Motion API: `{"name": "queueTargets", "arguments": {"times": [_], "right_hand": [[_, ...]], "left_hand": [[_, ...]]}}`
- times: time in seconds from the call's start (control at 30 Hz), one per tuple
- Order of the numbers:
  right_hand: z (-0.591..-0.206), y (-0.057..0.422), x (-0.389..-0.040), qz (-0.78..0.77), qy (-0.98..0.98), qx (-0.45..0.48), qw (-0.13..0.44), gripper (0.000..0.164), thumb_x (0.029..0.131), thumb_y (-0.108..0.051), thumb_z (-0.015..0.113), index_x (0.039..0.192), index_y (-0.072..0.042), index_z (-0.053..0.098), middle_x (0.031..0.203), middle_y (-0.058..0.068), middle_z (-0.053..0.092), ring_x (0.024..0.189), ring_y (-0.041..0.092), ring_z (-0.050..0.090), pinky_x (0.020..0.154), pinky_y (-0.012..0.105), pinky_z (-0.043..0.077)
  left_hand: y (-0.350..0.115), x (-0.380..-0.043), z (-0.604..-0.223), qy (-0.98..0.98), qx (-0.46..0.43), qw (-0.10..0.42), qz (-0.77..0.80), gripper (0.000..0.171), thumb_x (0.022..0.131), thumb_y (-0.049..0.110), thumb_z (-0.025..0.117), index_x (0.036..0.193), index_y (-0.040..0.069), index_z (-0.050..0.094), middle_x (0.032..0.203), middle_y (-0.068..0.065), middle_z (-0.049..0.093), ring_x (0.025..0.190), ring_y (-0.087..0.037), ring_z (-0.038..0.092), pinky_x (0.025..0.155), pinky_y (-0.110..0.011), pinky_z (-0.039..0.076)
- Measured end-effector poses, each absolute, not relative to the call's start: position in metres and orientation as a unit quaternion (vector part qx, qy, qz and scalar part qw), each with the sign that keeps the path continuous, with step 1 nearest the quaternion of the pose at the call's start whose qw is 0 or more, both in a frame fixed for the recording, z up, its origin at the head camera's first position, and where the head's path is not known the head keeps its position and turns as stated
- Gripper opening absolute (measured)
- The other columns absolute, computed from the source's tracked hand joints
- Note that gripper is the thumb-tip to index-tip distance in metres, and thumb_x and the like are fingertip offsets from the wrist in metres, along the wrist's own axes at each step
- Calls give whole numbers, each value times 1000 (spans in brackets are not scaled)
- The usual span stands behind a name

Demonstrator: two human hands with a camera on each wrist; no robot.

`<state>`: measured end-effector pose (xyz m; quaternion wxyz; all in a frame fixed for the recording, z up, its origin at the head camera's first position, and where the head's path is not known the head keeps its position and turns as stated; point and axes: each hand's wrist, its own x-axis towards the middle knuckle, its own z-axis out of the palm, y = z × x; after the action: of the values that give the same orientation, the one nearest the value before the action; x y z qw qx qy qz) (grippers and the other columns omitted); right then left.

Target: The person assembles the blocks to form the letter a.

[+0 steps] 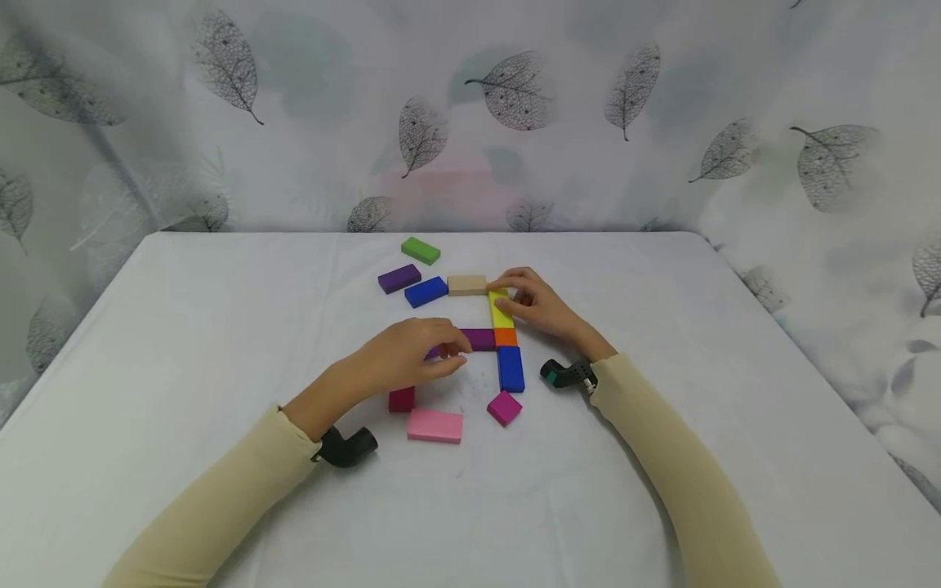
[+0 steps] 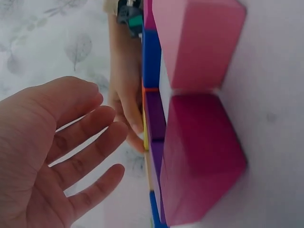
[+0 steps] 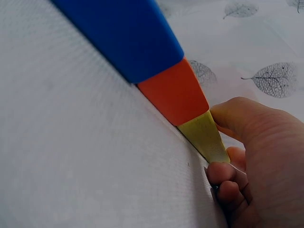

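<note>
Over the purple blocks (image 1: 481,340), my left hand (image 1: 404,355) hovers with loosely bent fingers and holds nothing. The left wrist view shows a gap between its fingers (image 2: 90,145) and the blocks. My right hand (image 1: 540,306) pinches the yellow block (image 1: 503,318), thumb along it and fingertips around its far end. That block lies in line with an orange block (image 3: 175,92) and a blue block (image 3: 128,38). At the yellow block's far end, a beige block (image 1: 466,285) extends leftward. Part of the purple row is hidden under my left hand.
Left of the beige block lie another blue block (image 1: 426,291), a dark purple block (image 1: 399,278) and a green block (image 1: 421,250). Nearer are a crimson block (image 1: 401,399), a pink block (image 1: 435,425) and a magenta block (image 1: 504,407), on a white-covered table (image 1: 220,343).
</note>
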<state>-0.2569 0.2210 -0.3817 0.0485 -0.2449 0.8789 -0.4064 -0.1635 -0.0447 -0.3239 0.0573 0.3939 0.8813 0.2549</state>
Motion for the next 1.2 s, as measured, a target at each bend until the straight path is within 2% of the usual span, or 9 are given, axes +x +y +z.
{"name": "queueTargets", "arguments": {"times": [0.3, 0.73, 1.0, 1.2], "right_hand": [[-376, 218, -250, -410, 877, -244, 49, 34, 97, -14, 60, 129, -3, 61, 136, 17, 43, 83, 24, 45, 75, 31, 39], [-383, 221, -256, -409, 878, -243, 48, 34, 97, -17, 61, 129, -7, 62, 136, 14, 43, 84, 23, 46, 75, 29, 40], [-382, 222, -254, -405, 879, -249, 47, 35, 97, -17, 61, 130, -7, 62, 135, 13, 43, 84, 22, 46, 74, 28, 40], [-382, 222, -256, -402, 880, -250, 41, 35, 97, -16, 61, 130, -6, 62, 136, 14, 43, 84, 22, 46, 74, 28, 40]], "left_hand": [[-63, -183, -324, 882, 378, 29, 279, 21, 94, 17, 65, 113, 9, 68, 101, -2, 68, 96, -16, 62, 84, -33, 54], [-80, -226, -328, 887, 362, -13, 287, 19, 92, 11, 65, 110, 3, 69, 102, -8, 67, 100, -25, 62, 91, -43, 52], [-93, -244, -337, 900, 318, -6, 297, 21, 92, 10, 64, 111, 0, 69, 115, -15, 62, 111, -29, 57, 101, -44, 46], [-101, -256, -345, 922, 273, -1, 273, 28, 92, 12, 64, 116, 0, 66, 126, -20, 55, 122, -36, 49, 107, -54, 34]]}}
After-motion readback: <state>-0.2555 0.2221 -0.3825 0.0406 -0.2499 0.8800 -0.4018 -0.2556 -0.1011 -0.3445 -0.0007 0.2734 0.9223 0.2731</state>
